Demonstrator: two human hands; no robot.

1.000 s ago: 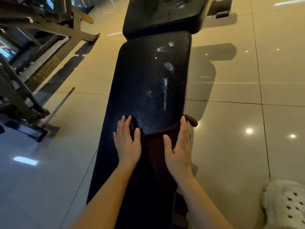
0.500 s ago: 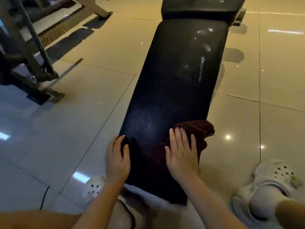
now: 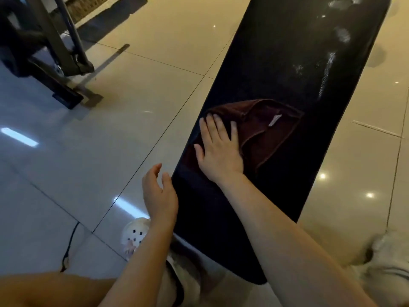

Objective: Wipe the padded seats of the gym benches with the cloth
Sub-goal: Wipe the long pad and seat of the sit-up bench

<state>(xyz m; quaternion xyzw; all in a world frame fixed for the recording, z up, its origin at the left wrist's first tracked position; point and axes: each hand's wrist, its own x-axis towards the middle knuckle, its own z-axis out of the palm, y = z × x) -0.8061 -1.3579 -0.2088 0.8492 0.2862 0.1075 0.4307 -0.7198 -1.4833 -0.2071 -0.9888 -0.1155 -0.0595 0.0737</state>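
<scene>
Right hand: the right hand (image 3: 218, 149) lies flat with fingers spread on the near-left part of the cloth (image 3: 263, 129), pressing it to the pad; likely so the palm can drag it as a wiper.
Left hand: the left hand (image 3: 159, 193) hangs off the pad's left edge at about 7 o'clock from the right hand, fingers loosely curled and holding nothing; probably lifted clear to leave the stroke to one hand.
Cloth: dark red-brown, rumpled, with a pale tag showing; it sits mid-pad, trailing toward 2 o'clock from the pressing palm.
Bench seat: the long black bench seat (image 3: 287, 63) runs from 6 o'clock up toward 1 o'clock; pale smears (image 3: 342, 36) remain at its far end, so I judge that stretch is not yet wiped.
Floor: glossy tile floor (image 3: 132, 107) with a white clog (image 3: 135, 235) beside the pad's near left corner, and a machine frame (image 3: 66, 58) at 10 o'clock.
Change: half a second ago both hands rested on the pad; now the left has come off it, and the cloth has slid from the right edge toward the middle and left.
</scene>
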